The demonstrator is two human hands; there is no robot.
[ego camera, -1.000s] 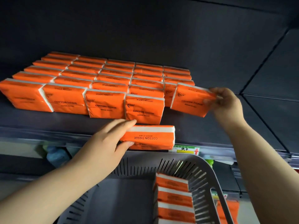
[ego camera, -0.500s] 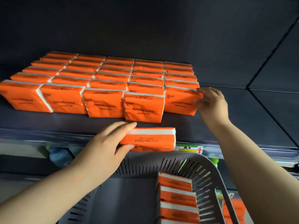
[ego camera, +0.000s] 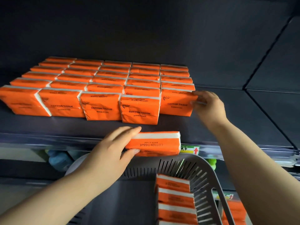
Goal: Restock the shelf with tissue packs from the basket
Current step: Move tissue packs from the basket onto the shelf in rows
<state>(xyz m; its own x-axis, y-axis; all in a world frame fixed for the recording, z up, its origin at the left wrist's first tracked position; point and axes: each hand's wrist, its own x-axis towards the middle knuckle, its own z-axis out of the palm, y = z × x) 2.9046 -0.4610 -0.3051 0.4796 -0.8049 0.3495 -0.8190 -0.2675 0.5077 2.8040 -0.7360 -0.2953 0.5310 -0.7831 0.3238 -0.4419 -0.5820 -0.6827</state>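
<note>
My left hand (ego camera: 113,148) grips a tissue pack (ego camera: 155,143), fingers over its top and thumb underneath, holding it flat above the far rim of the basket (ego camera: 206,169) and just in front of the shelf (ego camera: 235,124) edge. Its printed side faces me upside down, the white strip on the far side. My right hand (ego camera: 209,106) reaches onto the shelf and pinches the right edge of the end pack (ego camera: 175,104), which stands in the nearest row at the right end, touching its neighbour. The stocked packs (ego camera: 100,88) fill the shelf's left part in five columns, running from near to far. To their right the shelf board is bare. More spare packs (ego camera: 175,197) stand in a row in the basket's right side. A green and yellow price label (ego camera: 190,149) sits on the shelf edge, just right of the held pack.
</note>
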